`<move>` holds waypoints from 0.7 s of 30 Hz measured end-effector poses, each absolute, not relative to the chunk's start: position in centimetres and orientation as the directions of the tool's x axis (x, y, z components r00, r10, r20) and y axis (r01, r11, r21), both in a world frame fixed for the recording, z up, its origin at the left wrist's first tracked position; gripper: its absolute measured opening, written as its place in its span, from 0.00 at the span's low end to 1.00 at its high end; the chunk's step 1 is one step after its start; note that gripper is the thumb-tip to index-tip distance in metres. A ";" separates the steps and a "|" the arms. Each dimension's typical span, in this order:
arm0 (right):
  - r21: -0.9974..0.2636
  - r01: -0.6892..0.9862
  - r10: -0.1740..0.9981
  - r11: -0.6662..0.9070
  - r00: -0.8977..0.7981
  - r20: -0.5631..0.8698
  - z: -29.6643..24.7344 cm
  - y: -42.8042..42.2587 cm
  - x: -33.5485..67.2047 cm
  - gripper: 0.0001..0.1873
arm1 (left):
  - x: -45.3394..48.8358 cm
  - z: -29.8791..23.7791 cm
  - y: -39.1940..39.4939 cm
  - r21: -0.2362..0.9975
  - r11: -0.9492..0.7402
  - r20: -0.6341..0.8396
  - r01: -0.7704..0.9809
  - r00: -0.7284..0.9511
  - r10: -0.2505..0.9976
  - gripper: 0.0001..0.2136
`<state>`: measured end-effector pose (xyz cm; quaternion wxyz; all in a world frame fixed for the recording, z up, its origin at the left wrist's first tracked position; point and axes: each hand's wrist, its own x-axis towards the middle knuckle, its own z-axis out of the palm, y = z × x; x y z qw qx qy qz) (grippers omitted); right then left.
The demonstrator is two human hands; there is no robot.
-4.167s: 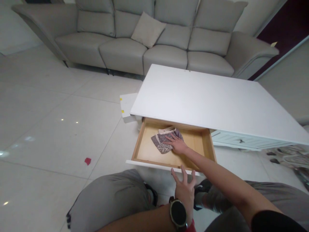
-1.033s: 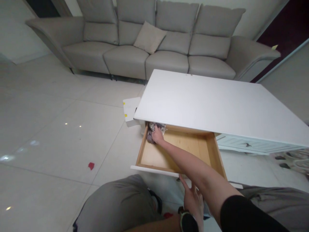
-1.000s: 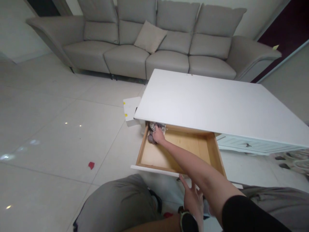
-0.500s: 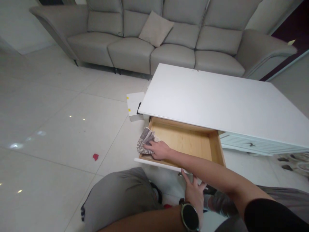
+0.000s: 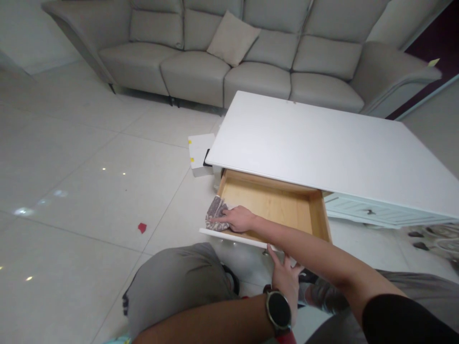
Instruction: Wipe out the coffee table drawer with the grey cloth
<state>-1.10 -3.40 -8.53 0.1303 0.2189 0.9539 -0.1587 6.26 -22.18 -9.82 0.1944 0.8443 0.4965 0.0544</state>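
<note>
A wooden drawer [image 5: 279, 198] with a white front is pulled out of the white coffee table [image 5: 304, 138]. My right hand [image 5: 238, 219] reaches across into its front left corner, fingers pressing a grey and white patterned cloth [image 5: 217, 217] against the corner and side wall. Part of the cloth is hidden under the fingers. My left hand [image 5: 286, 277], below the right forearm, touches the outside of the drawer front near a small metal knob [image 5: 266, 252]. Its fingers are spread. A round watch [image 5: 278, 309] is on the left wrist.
A white box [image 5: 201, 155] with yellow marks stands on the floor beside the table's left end. A red scrap [image 5: 142, 228] lies on the tiles. A grey sofa [image 5: 193, 76] with a cushion [image 5: 233, 38] stands behind. A closed drawer [image 5: 369, 210] is at the right.
My right hand and the cloth have shifted slightly along the drawer's left side, and the cloth now sits flatter in the front corner. My left hand stays at the drawer front.
</note>
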 end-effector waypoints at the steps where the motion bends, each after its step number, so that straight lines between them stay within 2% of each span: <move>1: -0.231 0.492 0.412 0.840 -0.854 -0.319 -8.2 -3.0 -0.5 0.36 | 6.3 -9.7 -22.2 0.349 -0.453 -0.102 0.820 0.514 0.852 0.20; 5: -0.137 0.701 0.661 0.700 -0.708 -0.248 -6.2 -0.3 2.7 0.36 | 6.0 -9.0 -22.0 0.238 -0.474 -0.127 0.847 0.511 0.850 0.24; 8: -0.035 0.796 0.775 0.604 -0.597 -0.208 -4.8 1.6 5.6 0.33 | 5.8 -8.7 -22.0 0.222 -0.478 -0.117 0.850 0.510 0.852 0.25; 12: 0.071 0.821 0.808 0.567 -0.537 -0.243 -5.1 1.9 8.7 0.27 | 5.6 -8.4 -22.0 0.187 -0.520 -0.117 0.833 0.544 0.831 0.24; 15: 0.072 0.798 0.772 0.599 -0.551 -0.315 -7.8 0.2 9.6 0.26 | 5.4 -8.3 -22.0 0.169 -0.535 -0.109 0.828 0.555 0.825 0.24; 21: 0.077 0.840 0.791 0.537 -0.469 -0.394 -14.1 -2.6 10.1 0.39 | 5.5 -8.9 -21.9 0.174 -0.546 -0.100 0.820 0.566 0.818 0.24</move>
